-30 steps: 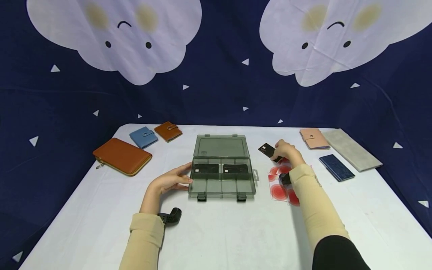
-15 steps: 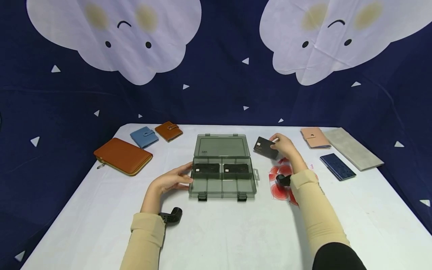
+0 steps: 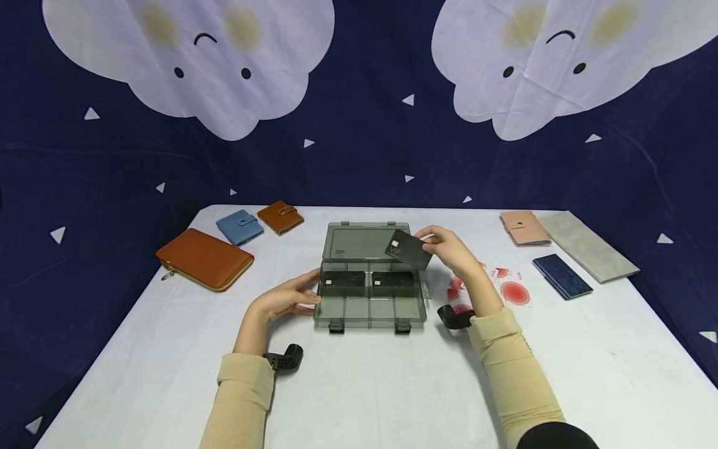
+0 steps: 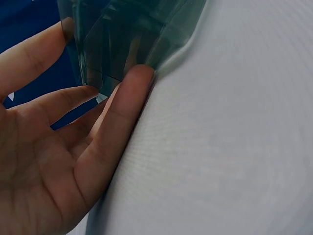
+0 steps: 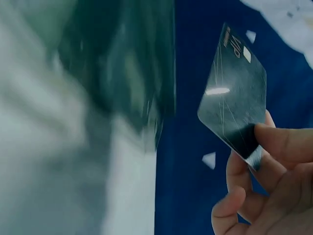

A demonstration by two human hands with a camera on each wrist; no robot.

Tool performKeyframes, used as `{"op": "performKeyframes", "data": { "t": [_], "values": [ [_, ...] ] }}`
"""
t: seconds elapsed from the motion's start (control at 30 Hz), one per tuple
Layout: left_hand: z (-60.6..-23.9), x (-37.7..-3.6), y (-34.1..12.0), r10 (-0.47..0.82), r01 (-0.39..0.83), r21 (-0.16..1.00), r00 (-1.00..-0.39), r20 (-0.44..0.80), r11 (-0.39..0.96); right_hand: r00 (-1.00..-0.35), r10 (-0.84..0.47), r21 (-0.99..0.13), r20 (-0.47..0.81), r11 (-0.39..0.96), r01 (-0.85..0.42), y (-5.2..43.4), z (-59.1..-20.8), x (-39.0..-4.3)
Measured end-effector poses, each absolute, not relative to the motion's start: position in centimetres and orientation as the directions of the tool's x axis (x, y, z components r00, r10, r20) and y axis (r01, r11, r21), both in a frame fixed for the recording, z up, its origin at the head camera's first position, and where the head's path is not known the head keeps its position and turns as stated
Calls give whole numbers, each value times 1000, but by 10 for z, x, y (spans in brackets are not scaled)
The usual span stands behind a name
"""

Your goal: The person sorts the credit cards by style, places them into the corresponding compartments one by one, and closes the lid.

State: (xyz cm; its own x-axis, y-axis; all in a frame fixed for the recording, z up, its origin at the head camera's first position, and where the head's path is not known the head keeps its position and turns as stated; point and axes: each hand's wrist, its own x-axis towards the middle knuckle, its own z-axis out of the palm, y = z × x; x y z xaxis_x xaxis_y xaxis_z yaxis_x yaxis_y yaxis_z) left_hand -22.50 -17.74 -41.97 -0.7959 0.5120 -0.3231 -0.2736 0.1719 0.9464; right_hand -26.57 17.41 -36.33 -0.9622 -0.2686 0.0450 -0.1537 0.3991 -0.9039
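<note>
My right hand point(image 3: 449, 246) pinches a black card point(image 3: 409, 249) printed "VIP" with a light chip square. This card is held tilted over the right side of the translucent green-grey compartment box point(image 3: 368, 312). In the right wrist view the thumb and fingers grip the card's lower end. Two black cards point(image 3: 344, 280) point(image 3: 394, 280) lie in the back compartments of the box, and its lid point(image 3: 359, 243) is folded back. At the left side of the box, my left hand point(image 3: 286, 299) rests its extended fingertips against the wall.
A red-patterned sheet point(image 3: 515, 293) lies under the right forearm. At left are a brown zip wallet point(image 3: 204, 259), a blue wallet point(image 3: 240, 228) and a small brown wallet point(image 3: 280, 218). At right are a pink wallet point(image 3: 524, 228), a grey wallet point(image 3: 586, 246) and a navy wallet point(image 3: 562, 276).
My right hand has lifted the black card from above the red-patterned sheet and carried it left over the box, uncovering more of the sheet. My left hand has stayed at the box.
</note>
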Motion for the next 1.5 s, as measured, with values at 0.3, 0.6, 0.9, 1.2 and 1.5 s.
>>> {"op": "performKeyframes", "data": {
  "t": [0.3, 0.6, 0.9, 1.2, 1.5],
  "values": [
    [-421, -225, -179, 509, -269, 947, -799, -320, 173, -935, -352, -786, 40, 566, -247, 146, -372, -256],
    [-420, -226, -179, 513, -257, 949, -799, -314, 181, -923, -377, -508, 75, 782, -361, 136, -380, -252],
    [-419, -226, -179, 512, -256, 949, -798, -316, 187, -916, -392, -281, 85, 873, -400, 129, -382, -247],
    [-419, -225, -180, 515, -256, 949, -797, -315, 183, -897, -439, -361, 52, 829, -427, 136, -380, -248],
    [-420, -225, -179, 517, -263, 948, -795, -318, 179, -942, -333, -422, 39, 849, -317, 185, -368, -258]
  ]
}}
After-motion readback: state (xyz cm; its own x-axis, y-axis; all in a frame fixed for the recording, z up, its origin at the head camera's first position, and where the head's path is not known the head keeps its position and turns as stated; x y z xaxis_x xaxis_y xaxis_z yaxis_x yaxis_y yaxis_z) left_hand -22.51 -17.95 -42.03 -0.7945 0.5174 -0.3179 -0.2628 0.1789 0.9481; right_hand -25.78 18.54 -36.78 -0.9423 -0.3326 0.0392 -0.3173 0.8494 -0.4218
